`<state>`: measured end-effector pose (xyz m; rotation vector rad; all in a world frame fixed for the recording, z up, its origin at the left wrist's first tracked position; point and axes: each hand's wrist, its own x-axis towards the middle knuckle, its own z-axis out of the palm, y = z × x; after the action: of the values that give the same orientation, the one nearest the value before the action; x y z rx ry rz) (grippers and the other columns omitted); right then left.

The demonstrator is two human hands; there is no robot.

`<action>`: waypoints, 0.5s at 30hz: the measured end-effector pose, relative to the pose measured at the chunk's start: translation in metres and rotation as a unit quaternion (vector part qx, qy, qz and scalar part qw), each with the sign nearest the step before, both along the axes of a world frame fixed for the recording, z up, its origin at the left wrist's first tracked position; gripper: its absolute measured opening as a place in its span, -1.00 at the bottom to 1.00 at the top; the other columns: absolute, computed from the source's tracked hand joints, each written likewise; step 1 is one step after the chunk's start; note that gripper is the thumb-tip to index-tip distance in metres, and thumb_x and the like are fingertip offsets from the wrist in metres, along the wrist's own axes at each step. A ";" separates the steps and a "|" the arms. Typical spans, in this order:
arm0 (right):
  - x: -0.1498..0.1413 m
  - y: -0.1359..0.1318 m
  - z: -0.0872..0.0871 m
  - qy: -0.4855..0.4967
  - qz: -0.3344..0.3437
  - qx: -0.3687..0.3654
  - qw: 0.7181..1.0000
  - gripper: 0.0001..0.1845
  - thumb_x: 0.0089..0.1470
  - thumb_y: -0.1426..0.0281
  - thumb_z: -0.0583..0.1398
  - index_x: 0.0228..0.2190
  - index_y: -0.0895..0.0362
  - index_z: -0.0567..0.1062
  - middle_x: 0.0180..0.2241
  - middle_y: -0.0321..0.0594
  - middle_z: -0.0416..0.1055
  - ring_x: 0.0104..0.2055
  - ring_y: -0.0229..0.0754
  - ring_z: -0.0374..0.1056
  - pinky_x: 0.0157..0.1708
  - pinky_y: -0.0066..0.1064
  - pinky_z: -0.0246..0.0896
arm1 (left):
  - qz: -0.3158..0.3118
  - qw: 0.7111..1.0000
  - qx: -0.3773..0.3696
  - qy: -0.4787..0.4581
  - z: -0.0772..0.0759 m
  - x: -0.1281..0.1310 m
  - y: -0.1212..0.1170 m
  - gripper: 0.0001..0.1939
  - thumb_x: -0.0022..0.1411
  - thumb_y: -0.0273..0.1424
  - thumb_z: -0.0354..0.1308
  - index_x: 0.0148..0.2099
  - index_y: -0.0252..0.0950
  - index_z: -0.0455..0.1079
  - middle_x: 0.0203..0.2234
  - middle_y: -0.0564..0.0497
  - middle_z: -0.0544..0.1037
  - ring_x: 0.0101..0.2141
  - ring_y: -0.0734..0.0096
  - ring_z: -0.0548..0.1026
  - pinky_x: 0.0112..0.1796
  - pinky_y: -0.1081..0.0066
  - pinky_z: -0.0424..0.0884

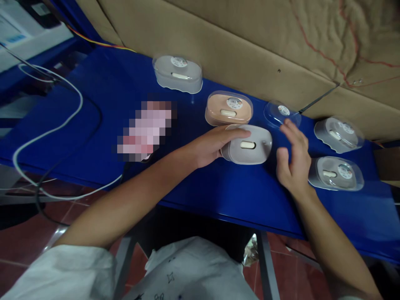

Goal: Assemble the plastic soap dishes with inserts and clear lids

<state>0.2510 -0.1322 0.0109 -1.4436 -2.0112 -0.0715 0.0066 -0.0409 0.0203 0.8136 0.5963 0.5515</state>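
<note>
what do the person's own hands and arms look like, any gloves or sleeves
The left hand and right hand are bare, with no gloves, rings, watch or bracelet visible. The left arm has a loose, pale short sleeve; the right sleeve is unclear. The pale shirt front shows small dark line drawings, including a four-pointed star.

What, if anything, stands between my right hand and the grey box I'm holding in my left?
Nothing visible stands between the right hand and the grey box in the left hand; only blue tabletop shows in that gap. The clear lid lies by the right fingertips, and the peach box sits behind the grey one.
</note>
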 end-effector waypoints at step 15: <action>0.040 0.020 -0.017 -0.109 -0.167 -0.130 0.971 0.02 0.25 -0.16 0.22 0.51 0.00 0.06 0.60 0.15 -0.22 0.61 0.49 -0.24 0.43 0.50 -0.21 | 0.054 0.998 -0.027 0.021 0.005 0.001 0.005 -0.55 0.21 -0.05 0.34 0.01 -0.25 0.57 -0.20 -0.06 0.65 -0.13 0.16 0.60 -0.22 0.33 0.47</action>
<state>0.2909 -0.1125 -0.0061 -2.0111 -1.9812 -0.1183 0.0073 -0.0358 0.0257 0.7468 0.6943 0.6154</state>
